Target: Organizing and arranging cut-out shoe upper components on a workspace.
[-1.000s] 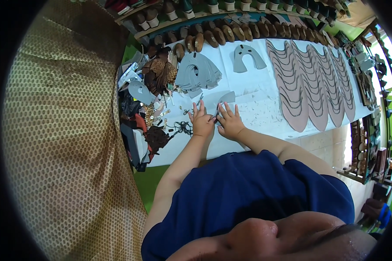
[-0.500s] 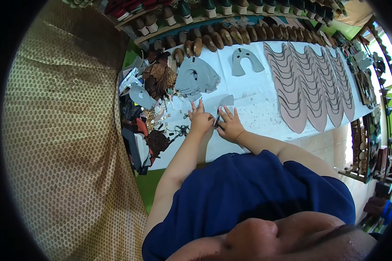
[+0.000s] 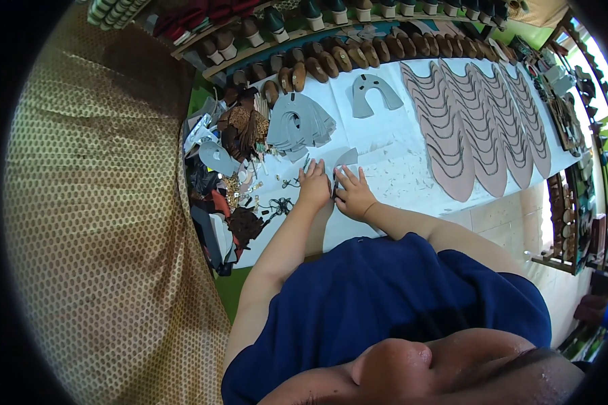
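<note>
My right hand (image 3: 352,196) rests low over the white-covered table, thumb and fingers on a small curved grey piece (image 3: 348,157), whose far end shows beyond the fingertips. A narrow dark strip shows along the thumb; whether it belongs to the piece is too small to tell. Close beside it, my left hand (image 3: 313,187) lies palm down with fingers stretched forward, and I see nothing in it. Beyond the left hand sits a fanned stack of grey shoe-upper pieces (image 3: 297,128). A single grey arch-shaped piece (image 3: 375,94) lies farther right.
Rows of pinkish sheets with curved dark edges (image 3: 446,145) cover the table's right part. Brown shoe lasts (image 3: 371,55) line the back, below a shelf of shoes. Scraps and small metal bits (image 3: 233,189) clutter the left, near black cord (image 3: 277,206). A patterned curtain (image 3: 108,202) hangs at left.
My left fingers have come down and closer together, the thumb away from its bent pose by the strip. The right hand stays at the grey piece. The whole view has shifted slightly.
</note>
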### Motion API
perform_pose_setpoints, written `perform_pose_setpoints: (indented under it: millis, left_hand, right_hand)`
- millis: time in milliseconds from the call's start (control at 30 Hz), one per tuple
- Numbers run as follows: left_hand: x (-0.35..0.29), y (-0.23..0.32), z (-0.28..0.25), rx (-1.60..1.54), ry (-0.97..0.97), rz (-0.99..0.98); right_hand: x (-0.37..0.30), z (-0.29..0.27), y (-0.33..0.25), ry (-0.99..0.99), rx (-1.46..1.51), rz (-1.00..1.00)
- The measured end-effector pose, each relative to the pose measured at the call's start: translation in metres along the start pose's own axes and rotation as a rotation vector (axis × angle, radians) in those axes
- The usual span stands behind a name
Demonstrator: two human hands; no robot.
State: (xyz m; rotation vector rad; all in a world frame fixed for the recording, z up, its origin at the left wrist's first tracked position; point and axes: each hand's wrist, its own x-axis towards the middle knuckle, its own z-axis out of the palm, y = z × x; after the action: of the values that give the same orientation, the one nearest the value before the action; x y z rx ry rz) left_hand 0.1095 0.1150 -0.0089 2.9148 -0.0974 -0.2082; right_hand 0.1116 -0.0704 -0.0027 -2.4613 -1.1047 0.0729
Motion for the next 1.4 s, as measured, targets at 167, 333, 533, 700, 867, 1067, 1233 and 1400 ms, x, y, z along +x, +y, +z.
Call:
perform_pose_setpoints:
  millis: [167,333,533,700,867,1067,1233,1400]
  left_hand:
    - [-0.003,-0.002,0.016,-0.024,0.151,0.055]
    - [-0.007,-0.004,0.018,-0.066,0.229,0.050]
    - [-0.006,-0.011,0.015,-0.109,0.272,0.077]
    - [-0.005,-0.017,0.014,-0.153,0.284,0.090]
    - [-0.004,-0.017,0.012,-0.106,0.243,0.064]
    - [-0.005,-0.022,0.016,-0.211,0.382,-0.019]
    - [-0.022,-0.014,0.004,-0.320,0.533,-0.113]
    - [-0.021,-0.009,-0.002,-0.133,0.234,-0.328]
  right_hand:
    - [-0.004,0.009,0.005,0.068,0.023,-0.021]
    - [-0.005,0.015,0.009,0.183,0.048,-0.015]
    - [-0.004,0.014,0.007,0.208,0.080,-0.028]
    - [-0.004,0.012,0.005,0.195,0.085,-0.022]
    - [-0.004,0.015,0.007,0.200,0.075,-0.022]
    - [-0.004,0.015,0.007,0.179,0.092,0.010]
    - [-0.006,0.013,0.008,0.196,0.183,0.073]
    - [-0.005,0.010,0.006,0.164,0.188,0.062]
